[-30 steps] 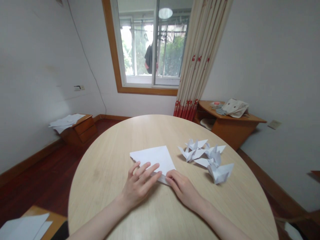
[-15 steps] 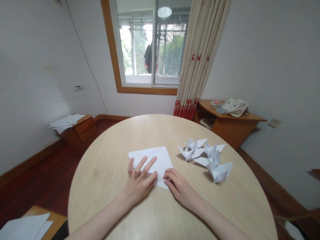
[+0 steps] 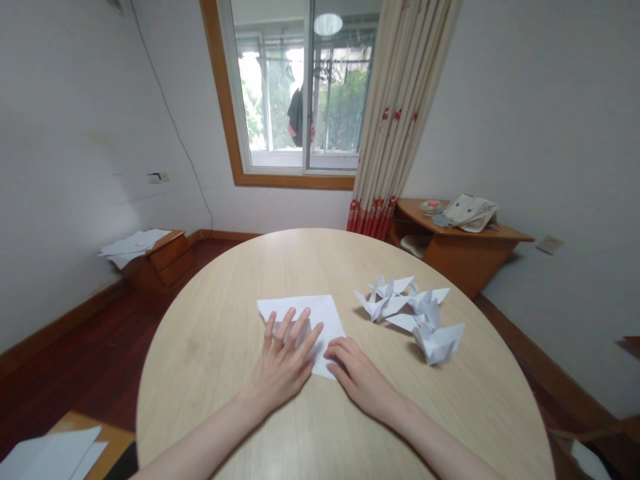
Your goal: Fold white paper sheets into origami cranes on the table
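Paper (image 3: pixel 321 311) slants lengthwise, far left to near right, under a splayed left hand (image 3: pixel 284 363); right hand (image 3: pixel 356 372) curled, grip unclear.

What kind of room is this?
Probably a room in a home: a patterned curtain beside a window, a round wooden table, and a small drawer cabinet against the wall.

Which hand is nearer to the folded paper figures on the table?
Right. The right hand is at the right edge of the white sheet, left of the folded paper figures; the left hand is over the sheet, farther left.
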Available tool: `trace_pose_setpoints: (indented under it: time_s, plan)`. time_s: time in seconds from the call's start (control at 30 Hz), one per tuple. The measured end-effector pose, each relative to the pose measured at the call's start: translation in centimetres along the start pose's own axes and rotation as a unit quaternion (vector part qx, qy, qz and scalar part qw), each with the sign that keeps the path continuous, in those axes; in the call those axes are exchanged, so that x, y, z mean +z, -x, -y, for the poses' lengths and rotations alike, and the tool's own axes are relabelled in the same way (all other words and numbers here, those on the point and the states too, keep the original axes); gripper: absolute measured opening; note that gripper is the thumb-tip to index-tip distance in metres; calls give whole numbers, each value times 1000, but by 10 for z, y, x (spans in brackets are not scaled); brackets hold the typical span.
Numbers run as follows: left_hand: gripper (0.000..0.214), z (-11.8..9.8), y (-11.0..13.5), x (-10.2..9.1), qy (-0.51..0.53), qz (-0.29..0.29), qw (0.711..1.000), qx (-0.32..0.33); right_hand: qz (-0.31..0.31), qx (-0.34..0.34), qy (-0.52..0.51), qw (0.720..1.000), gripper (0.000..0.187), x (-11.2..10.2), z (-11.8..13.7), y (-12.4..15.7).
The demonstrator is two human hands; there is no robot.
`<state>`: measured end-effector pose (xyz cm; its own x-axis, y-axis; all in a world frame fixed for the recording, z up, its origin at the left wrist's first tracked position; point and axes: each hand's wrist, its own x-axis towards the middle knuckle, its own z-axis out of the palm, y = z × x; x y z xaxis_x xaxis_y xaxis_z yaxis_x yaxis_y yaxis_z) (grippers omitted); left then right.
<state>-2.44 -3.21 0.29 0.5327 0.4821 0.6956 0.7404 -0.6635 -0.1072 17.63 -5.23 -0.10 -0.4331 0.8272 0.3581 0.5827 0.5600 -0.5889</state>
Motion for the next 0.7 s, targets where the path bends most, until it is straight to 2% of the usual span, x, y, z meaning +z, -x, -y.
trace_pose_setpoints:
  time_s: [0.2, 0.33, 0.5, 0.7]
  plan:
    - [75, 3, -1, 2, 29, 46, 998, -35, 5, -6, 8, 1000, 18, -1, 0, 0]
    - [83, 7, -1, 7, 61, 53, 995, -65, 20, -17, 24, 999, 22, -2, 0, 0]
    - [88, 13, 0, 12, 79, 65, 992, -73, 39, -37, 51, 997, 24, -5, -1, 2]
    - [91, 16, 0, 9, 102, 77, 987, -94, 73, -33, 82, 993, 26, -13, 2, 2]
